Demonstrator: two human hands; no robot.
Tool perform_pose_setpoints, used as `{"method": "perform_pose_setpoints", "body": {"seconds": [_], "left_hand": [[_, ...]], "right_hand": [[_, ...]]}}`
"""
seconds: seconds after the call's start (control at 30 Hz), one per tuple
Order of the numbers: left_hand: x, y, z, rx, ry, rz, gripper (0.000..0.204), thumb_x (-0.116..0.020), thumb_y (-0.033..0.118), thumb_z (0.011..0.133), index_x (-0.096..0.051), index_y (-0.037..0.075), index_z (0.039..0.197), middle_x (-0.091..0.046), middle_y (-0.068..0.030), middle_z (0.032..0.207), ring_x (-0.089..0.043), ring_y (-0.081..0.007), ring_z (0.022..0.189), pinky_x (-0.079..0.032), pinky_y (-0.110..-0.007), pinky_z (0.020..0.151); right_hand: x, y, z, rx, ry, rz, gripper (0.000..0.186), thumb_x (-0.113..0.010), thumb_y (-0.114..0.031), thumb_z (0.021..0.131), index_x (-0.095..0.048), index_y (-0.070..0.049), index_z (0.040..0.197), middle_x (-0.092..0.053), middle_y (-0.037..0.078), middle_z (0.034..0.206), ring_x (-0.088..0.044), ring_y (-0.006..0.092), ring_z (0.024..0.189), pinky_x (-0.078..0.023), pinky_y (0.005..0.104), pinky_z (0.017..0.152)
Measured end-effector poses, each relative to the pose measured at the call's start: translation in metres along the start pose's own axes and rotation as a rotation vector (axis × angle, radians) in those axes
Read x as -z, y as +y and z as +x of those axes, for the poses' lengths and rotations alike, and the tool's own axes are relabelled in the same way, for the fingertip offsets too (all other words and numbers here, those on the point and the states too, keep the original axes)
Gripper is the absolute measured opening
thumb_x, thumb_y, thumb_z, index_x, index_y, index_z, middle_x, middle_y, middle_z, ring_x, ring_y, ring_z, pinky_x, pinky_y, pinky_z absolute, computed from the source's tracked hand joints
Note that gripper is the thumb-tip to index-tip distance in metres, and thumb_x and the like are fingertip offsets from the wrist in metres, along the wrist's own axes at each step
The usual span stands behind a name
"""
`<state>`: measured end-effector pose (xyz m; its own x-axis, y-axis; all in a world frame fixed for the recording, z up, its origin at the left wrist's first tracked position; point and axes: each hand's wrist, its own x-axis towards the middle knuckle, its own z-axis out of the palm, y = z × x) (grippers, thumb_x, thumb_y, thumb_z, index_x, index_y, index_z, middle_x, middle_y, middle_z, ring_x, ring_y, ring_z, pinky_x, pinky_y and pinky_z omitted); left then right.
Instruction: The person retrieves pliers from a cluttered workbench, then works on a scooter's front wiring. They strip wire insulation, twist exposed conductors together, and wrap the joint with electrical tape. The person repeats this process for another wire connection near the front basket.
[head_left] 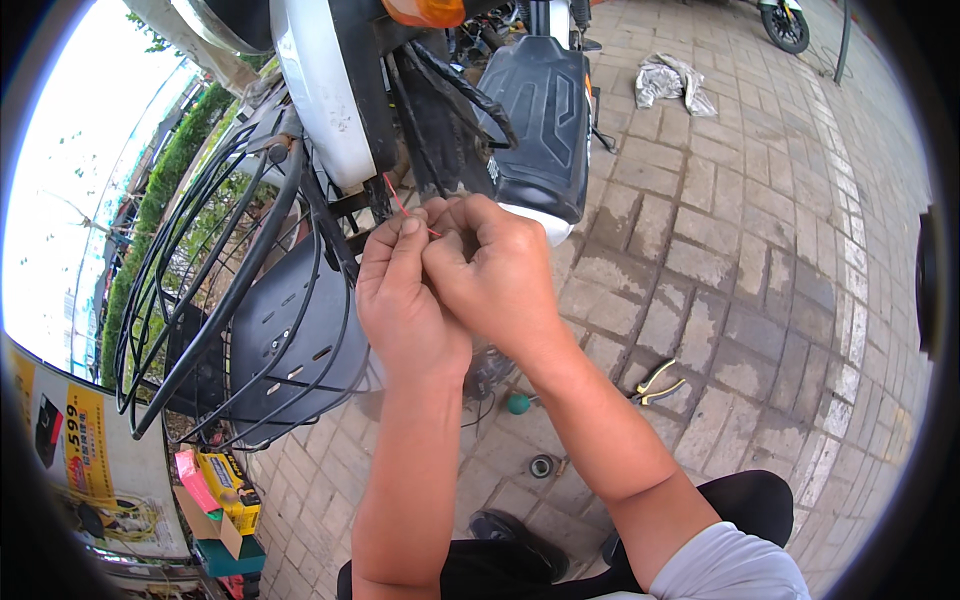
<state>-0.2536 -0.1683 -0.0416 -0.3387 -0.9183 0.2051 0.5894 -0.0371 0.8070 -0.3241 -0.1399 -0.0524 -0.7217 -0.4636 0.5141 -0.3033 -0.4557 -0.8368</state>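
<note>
A thin red wire [396, 196] comes down from below the scooter's white front panel [325, 95] to my fingertips. My left hand [402, 285] pinches it between thumb and forefinger. Right beside it, my right hand [492, 265] is closed with its fingers curled in, and a short bit of the red wire shows at its thumb. The wire's end is hidden among the fingers. Black cables [455, 85] hang from the scooter's open front just beyond my hands.
To the left is the scooter's black wire basket [215, 330]; behind my hands, its dark footboard [540, 120]. Pliers [657, 384], a green ball-shaped handle [518, 403] and a tape roll [541, 466] lie on the paving. Boxes [228, 490] stand lower left; a cloth [672, 82] lies far off.
</note>
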Motion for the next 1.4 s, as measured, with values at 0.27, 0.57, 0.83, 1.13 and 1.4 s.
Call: {"method": "perform_pose_setpoints", "body": {"seconds": [0.27, 0.57, 0.83, 1.13, 1.4], "left_hand": [[-0.007, 0.004, 0.001, -0.042, 0.014, 0.046, 0.014, -0.051, 0.008, 0.100, -0.059, -0.002, 0.106, -0.066, -0.0143, 0.102, -0.064, -0.0190, 0.090, -0.053, -0.032, 0.083], [-0.013, 0.010, 0.005, 0.007, 0.017, 0.017, 0.015, -0.056, 0.009, 0.098, -0.055, -0.003, 0.107, -0.066, -0.0154, 0.103, -0.065, -0.0239, 0.095, -0.053, -0.035, 0.088], [-0.014, 0.008, -0.008, 0.087, 0.131, 0.066, 0.015, -0.055, 0.008, 0.098, -0.059, -0.004, 0.104, -0.066, -0.0142, 0.104, -0.065, -0.0205, 0.095, -0.053, -0.031, 0.087], [-0.004, 0.004, 0.000, 0.018, 0.010, 0.045, 0.016, -0.054, 0.010, 0.098, -0.060, -0.004, 0.101, -0.067, -0.0123, 0.098, -0.063, -0.0165, 0.085, -0.053, -0.028, 0.077], [-0.011, 0.009, 0.007, 0.032, -0.003, 0.033, 0.018, -0.052, 0.013, 0.099, -0.056, -0.004, 0.103, -0.066, -0.0134, 0.095, -0.066, -0.0216, 0.092, -0.052, -0.031, 0.085]], "right_hand": [[0.001, -0.002, 0.000, -0.101, -0.023, 0.061, 0.014, -0.064, -0.008, 0.072, -0.057, 0.004, 0.069, -0.059, 0.020, 0.061, -0.060, 0.0357, 0.051, -0.049, 0.0397, 0.050], [0.006, 0.000, -0.003, -0.040, -0.070, 0.055, 0.010, -0.061, -0.005, 0.076, -0.059, 0.005, 0.075, -0.059, 0.015, 0.061, -0.057, 0.0229, 0.054, -0.047, 0.0339, 0.052], [0.007, -0.003, -0.006, -0.190, -0.095, 0.133, 0.014, -0.063, -0.007, 0.077, -0.056, 0.004, 0.071, -0.058, 0.016, 0.059, -0.056, 0.0239, 0.048, -0.047, 0.0358, 0.051], [-0.004, -0.001, -0.009, -0.058, 0.002, 0.068, 0.013, -0.063, -0.005, 0.075, -0.055, 0.003, 0.069, -0.059, 0.015, 0.060, -0.057, 0.0279, 0.048, -0.047, 0.0368, 0.050], [-0.003, 0.001, -0.007, -0.069, -0.042, 0.091, 0.008, -0.060, -0.003, 0.081, -0.059, 0.004, 0.076, -0.058, 0.006, 0.060, -0.048, 0.0070, 0.057, -0.044, 0.0259, 0.052]]}}
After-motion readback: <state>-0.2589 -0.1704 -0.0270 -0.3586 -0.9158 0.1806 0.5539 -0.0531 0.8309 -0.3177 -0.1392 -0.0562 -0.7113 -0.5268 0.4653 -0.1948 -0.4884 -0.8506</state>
